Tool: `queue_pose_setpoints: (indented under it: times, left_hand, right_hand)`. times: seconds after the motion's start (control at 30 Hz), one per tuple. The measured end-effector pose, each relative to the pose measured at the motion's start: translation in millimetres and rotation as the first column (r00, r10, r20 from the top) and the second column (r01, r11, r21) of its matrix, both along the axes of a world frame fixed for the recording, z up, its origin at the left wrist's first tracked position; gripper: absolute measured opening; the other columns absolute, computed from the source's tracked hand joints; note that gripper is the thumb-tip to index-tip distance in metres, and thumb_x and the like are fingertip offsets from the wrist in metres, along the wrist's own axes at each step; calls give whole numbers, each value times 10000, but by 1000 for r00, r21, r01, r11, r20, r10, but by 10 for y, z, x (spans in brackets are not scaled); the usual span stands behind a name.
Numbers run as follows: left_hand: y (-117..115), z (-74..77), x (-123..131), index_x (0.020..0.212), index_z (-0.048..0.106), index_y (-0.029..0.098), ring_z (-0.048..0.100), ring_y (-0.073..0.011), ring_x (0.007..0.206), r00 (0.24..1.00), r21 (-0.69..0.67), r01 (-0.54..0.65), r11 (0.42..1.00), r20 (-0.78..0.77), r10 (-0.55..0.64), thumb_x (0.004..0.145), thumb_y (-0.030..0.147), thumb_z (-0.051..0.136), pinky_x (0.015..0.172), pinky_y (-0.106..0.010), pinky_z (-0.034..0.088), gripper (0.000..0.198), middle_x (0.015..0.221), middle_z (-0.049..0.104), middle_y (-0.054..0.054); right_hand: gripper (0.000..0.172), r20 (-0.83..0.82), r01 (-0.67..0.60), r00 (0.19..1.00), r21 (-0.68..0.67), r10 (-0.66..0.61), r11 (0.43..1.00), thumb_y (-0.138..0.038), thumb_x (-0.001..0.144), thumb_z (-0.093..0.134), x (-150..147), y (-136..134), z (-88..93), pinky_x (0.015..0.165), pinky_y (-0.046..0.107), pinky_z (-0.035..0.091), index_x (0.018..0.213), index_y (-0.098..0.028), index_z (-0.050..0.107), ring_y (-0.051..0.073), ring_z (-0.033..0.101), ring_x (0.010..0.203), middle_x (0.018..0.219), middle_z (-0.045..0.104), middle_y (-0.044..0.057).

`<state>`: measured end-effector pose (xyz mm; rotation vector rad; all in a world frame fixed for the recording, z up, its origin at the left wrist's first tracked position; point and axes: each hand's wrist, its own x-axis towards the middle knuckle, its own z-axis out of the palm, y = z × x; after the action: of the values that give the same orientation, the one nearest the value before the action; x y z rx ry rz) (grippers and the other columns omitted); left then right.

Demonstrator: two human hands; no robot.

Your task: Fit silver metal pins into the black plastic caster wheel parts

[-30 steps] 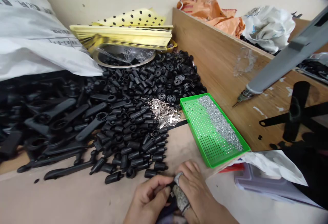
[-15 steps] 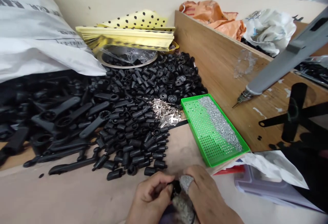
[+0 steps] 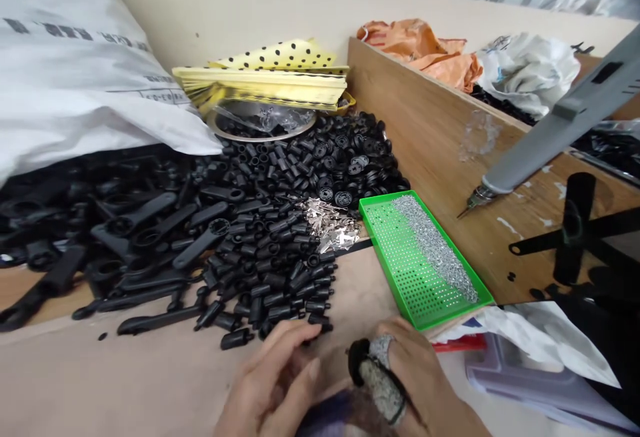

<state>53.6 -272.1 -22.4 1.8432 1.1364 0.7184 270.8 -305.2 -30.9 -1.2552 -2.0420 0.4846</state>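
My left hand point(image 3: 273, 380) has its thumb and index finger apart, with nothing between them. Its index fingertip is at a small black plastic cylinder point(image 3: 319, 321) on the near edge of a pile of similar cylinders point(image 3: 273, 277); whether it touches is unclear. My right hand point(image 3: 423, 380) is closed around a black plastic part point(image 3: 357, 361), whose rounded end sticks out to the left while the rest is mostly hidden by the fingers. Grey wrapping covers two fingers of this hand. Just beyond it lies a green perforated tray point(image 3: 387, 270) of small silvery screws point(image 3: 435, 243).
Black crank-like levers point(image 3: 200, 233) are heaped at left, beside thin metal clips point(image 3: 333, 223) and black round caps point(image 3: 343, 163). A grey electric screwdriver point(image 3: 540, 137) hangs at right, before a wooden divider point(image 3: 415, 110). A white sack point(image 3: 100, 90) leans at upper left.
My left hand has come away from the black part and moved left, its fingers parting. My right hand keeps the part, shifted slightly right. The whole view has shifted a little.
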Motion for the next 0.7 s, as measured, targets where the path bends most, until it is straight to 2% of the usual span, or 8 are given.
queue_pose_setpoints:
  times: [0.03, 0.1, 0.17, 0.23, 0.37, 0.47, 0.6, 0.7]
  left_hand:
    - [8, -49, -47, 1142, 545, 248, 681, -156, 802, 995, 139, 30, 990, -101, -16, 885, 202, 480, 701, -206, 555, 269, 1145, 608, -66]
    - [18, -169, -104, 1159, 520, 215, 685, -183, 904, 956, 344, 140, 928, -291, -36, 872, 118, 424, 751, -220, 554, 318, 1168, 603, -103]
    - [19, -279, -119, 1162, 511, 179, 690, -194, 917, 893, 432, 267, 862, -446, -54, 812, 27, 360, 745, -228, 560, 410, 1176, 602, -138]
    - [15, -350, -111, 1160, 506, 158, 700, -192, 890, 839, 444, 349, 825, -541, -63, 736, -25, 327, 722, -230, 567, 495, 1161, 609, -154]
    - [6, -378, -103, 1119, 530, 170, 710, -202, 882, 789, 417, 370, 830, -613, -44, 726, -24, 319, 665, -235, 581, 487, 1164, 614, -160]
    - [-1, -362, -127, 1164, 520, 165, 709, -198, 902, 792, 428, 384, 818, -608, -54, 727, -20, 319, 682, -225, 580, 515, 1186, 617, -161]
    - [-19, -383, -202, 1282, 450, 153, 676, -180, 1005, 804, 435, 364, 824, -594, -41, 781, 4, 334, 791, -199, 551, 536, 1245, 605, -142]
    - [-30, -424, -269, 1302, 436, 150, 660, -182, 1038, 803, 450, 350, 821, -596, -16, 749, -20, 340, 829, -203, 536, 586, 1248, 614, -135]
  right_hand:
    - [219, -38, 6, 999, -54, -8, 999, -267, 899, 352, 15, -7, 12, 609, 314, 381, 722, -197, 461, 196, 471, 661, 691, 487, 38]
    - [198, -116, 22, 992, -148, -39, 989, -247, 911, 360, 24, -13, 12, 629, 297, 390, 738, -208, 447, 191, 482, 685, 700, 483, 26]
    - [177, -182, 10, 982, -229, -53, 973, -227, 911, 374, 12, -7, -10, 639, 279, 386, 740, -214, 420, 178, 485, 695, 713, 476, 14]
    - [139, -219, -9, 974, -266, -52, 964, -209, 899, 395, -10, 8, -35, 674, 275, 382, 761, -215, 411, 173, 488, 727, 748, 480, 10]
    - [141, -251, -33, 967, -286, -42, 958, -223, 899, 391, -43, 35, -55, 676, 274, 363, 760, -213, 414, 169, 473, 719, 742, 463, 2]
    - [157, -269, -40, 962, -341, -57, 939, -249, 908, 397, -48, 39, -65, 621, 259, 337, 758, -212, 422, 160, 465, 695, 743, 467, -1]
    - [201, -283, -24, 956, -345, -80, 938, -250, 916, 399, -57, 49, -73, 604, 255, 311, 719, -211, 390, 147, 449, 667, 715, 457, -14]
    - [241, -306, -50, 950, -336, -59, 941, -287, 928, 384, -70, 58, -70, 591, 257, 313, 700, -211, 381, 147, 448, 643, 694, 458, -14]
